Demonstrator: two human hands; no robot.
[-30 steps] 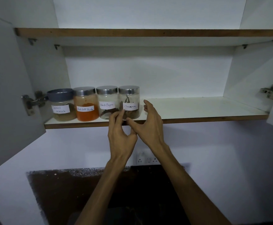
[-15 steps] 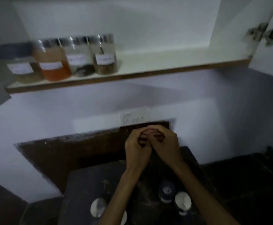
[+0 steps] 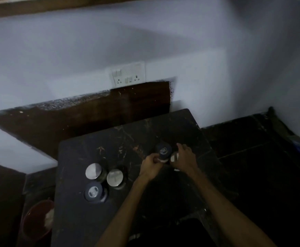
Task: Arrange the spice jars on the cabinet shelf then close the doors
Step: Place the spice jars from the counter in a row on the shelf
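On the dark table, two spice jars stand side by side between my hands: a blue-lidded jar and a silver-lidded jar. My left hand curls against the near side of the blue-lidded jar. My right hand wraps the silver-lidded jar from the right. Three more jars stand at the table's left: two with silver lids and one with a blue lid. Only the cabinet shelf's brown front edge shows, at the top.
A white socket panel is on the wall above a dark brown backsplash. A red bucket sits on the floor left of the table. Dark floor tiles lie to the right.
My view dropped from the shelf to the table. Both hands came down from the shelf jars, met in mid-air, and now rest on two jars on the table.
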